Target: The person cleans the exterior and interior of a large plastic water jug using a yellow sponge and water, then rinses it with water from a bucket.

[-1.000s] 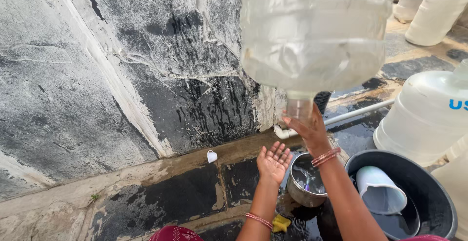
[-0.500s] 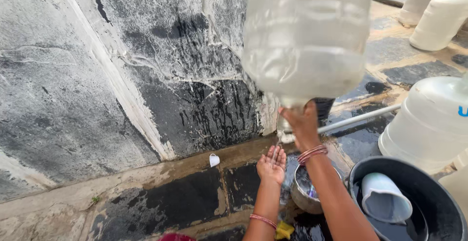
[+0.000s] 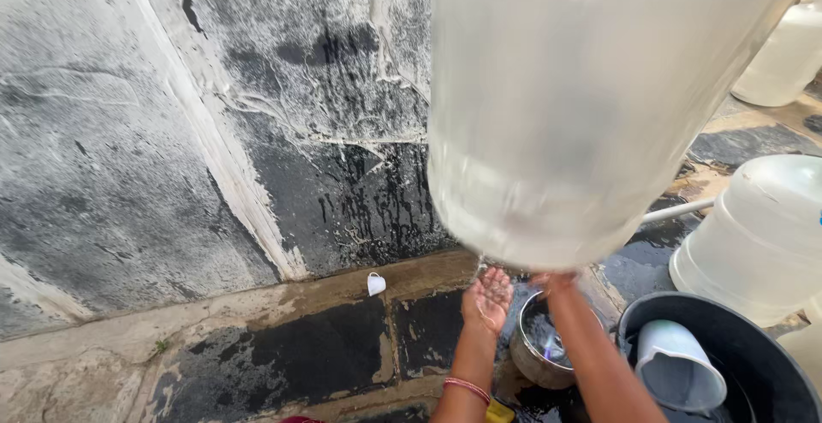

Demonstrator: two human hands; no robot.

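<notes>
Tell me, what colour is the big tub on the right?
Black tub, holding a pale jug; seen in the head view.

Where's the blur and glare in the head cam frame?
Head view: the big translucent water jug close to the lens is motion-smeared; the wall and left hand are fairly sharp. Even daylight, soft shadows; slight sheen on wet paving and the steel pot.

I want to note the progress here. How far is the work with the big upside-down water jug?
Already done: the jug is lifted and turned over, mouth down. In hand: the left hand is cupped, palm up, under the mouth over a steel pot; the right hand reaches up to it, fingers hidden. Left: other jugs stand beside the black tub.
</notes>
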